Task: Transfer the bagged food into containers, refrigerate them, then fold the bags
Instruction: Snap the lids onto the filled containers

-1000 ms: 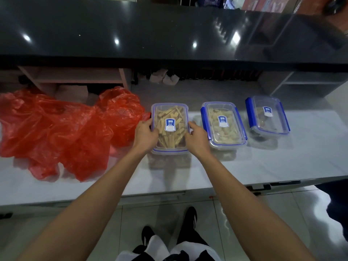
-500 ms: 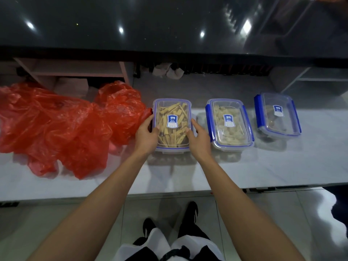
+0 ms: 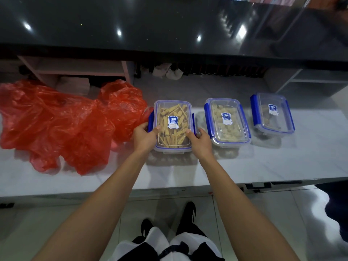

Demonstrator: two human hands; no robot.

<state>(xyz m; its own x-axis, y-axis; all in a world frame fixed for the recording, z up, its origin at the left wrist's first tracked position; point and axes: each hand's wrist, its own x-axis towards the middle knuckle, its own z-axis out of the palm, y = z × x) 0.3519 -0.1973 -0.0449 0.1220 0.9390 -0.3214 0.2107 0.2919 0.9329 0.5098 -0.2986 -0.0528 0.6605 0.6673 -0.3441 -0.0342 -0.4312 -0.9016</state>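
Both hands grip the leftmost container [image 3: 173, 125] by its long sides, left hand [image 3: 145, 138] against the red bags [image 3: 62, 125], right hand [image 3: 200, 142] in the narrow gap beside the middle container [image 3: 227, 122]. Bare white counter [image 3: 282, 162] lies toward the near edge.

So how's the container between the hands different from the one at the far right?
The held container is packed with yellowish strips; the far-right container looks nearly empty. The left hand and right hand grip the held container's sides; the far-right container stands untouched. Both have clear lids, blue clips and a blue label.
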